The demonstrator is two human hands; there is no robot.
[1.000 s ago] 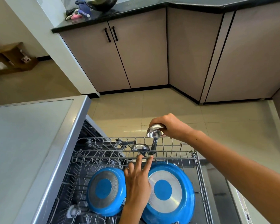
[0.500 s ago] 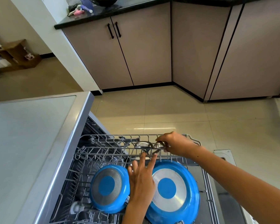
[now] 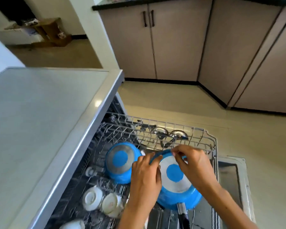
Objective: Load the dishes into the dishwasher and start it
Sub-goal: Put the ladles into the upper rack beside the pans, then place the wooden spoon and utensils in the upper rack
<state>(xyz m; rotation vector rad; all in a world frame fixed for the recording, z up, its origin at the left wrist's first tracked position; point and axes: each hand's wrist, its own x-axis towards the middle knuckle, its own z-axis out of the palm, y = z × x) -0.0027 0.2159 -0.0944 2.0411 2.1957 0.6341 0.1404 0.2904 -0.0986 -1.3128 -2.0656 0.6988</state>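
At lower centre, both hands grasp the large blue pan in the dishwasher rack: left hand and right hand on its rim.

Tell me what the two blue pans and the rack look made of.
Larger blue pan: apparently metal, glossy blue coating, bare silvery base ring. Smaller blue pan: same look, duller grey ring. Rack: thin wire grid, probably coated steel, light grey.
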